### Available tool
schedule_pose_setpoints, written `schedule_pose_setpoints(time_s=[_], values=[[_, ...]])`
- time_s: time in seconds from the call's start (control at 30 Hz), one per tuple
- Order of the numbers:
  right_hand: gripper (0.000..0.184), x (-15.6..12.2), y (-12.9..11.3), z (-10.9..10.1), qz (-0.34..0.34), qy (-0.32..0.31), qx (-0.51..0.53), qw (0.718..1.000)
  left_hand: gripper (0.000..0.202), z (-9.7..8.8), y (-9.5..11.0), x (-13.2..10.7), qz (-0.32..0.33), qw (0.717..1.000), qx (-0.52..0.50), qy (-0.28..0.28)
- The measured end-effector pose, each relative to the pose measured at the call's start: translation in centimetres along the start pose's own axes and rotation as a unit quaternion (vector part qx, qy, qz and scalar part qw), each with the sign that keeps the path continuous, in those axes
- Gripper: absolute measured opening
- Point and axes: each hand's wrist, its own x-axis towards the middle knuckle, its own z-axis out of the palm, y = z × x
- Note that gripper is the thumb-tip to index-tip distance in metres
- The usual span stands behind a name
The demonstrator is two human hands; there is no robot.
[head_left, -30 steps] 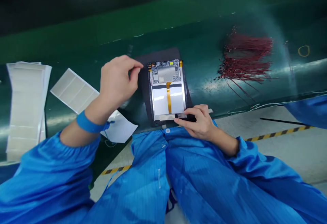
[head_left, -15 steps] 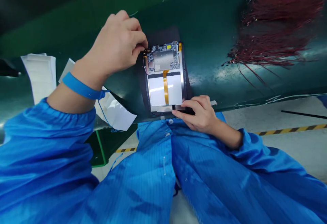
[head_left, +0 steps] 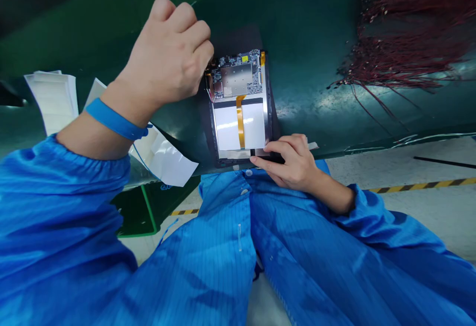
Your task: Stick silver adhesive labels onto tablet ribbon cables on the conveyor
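An opened tablet [head_left: 267, 112] lies on the green bench with its inside facing up. Its circuit board [head_left: 237, 79] is at the far end. Nearer me is a white battery pack [head_left: 226, 127], crossed by an orange flex cable [head_left: 240, 122]. My left hand [head_left: 174, 53], a blue strap round its wrist, is closed at the board's far left corner; whatever its fingertips pinch is hidden behind the knuckles. At the near right corner, my right hand [head_left: 292, 162] grips the tablet's edge with thumb and fingers.
A dark mat [head_left: 241, 35] lies under the tablet. Bundles of dark red wires [head_left: 405, 63] spread at the far right. White sheets [head_left: 57, 100] and a curled white sheet [head_left: 171, 160] lie at the left. The bench's near edge [head_left: 372, 152] runs just in front of me.
My left hand has turned, its knuckles rising and its fingertips now more hidden at the board's corner. My right hand keeps its hold. The whole view has shifted slightly.
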Motion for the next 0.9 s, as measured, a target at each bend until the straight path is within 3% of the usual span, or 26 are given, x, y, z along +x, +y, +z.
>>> schedule_pose_setpoints(time_s=[0.13, 0.27, 0.37, 0.43, 0.53, 0.67, 0.73, 0.83, 0.9], values=[[0.027, -0.2, 0.0, 0.0, 0.005, -0.017, 0.002, 1.0, 0.046, 0.8, -1.5, -2.0, -0.083, 0.995, -0.011, 0.057], [0.031, -0.3, 0.0, 0.0, 0.013, -0.028, 0.01, 0.999, 0.052, 1.2, -5.1, -5.9, -0.216, 0.969, -0.036, 0.111], [0.028, -0.1, -0.1, -0.1, 0.01, -0.016, 0.014, 1.0, 0.075, 1.2, -7.7, -8.5, -0.299, 0.951, -0.061, 0.048], [0.028, 0.0, -0.1, -0.2, 0.009, -0.015, 0.015, 1.0, 0.085, 1.3, -8.8, -9.4, -0.301, 0.952, -0.058, 0.01], [0.03, 0.0, -0.2, -0.3, 0.005, -0.016, 0.017, 1.0, 0.077, 2.2, -9.6, -9.3, -0.276, 0.961, -0.03, -0.007], [0.03, 0.0, -0.3, -0.3, 0.011, -0.013, 0.022, 1.0, 0.044, 4.0, -10.3, -7.8, -0.314, 0.949, 0.009, -0.023], [0.034, 0.0, -0.4, -0.1, 0.018, -0.017, 0.025, 0.999, 0.036, 4.7, -10.8, -7.2, -0.326, 0.944, 0.02, -0.04], [0.041, 0.1, -0.4, -0.2, 0.021, -0.026, 0.033, 0.999, 0.041, 4.6, -11.4, -7.2, -0.365, 0.929, 0.018, -0.048], [0.047, 0.2, -0.2, -0.8, 0.031, -0.032, 0.054, 0.998, 0.069, 4.1, -10.8, -7.7, -0.376, 0.926, -0.021, -0.015]])
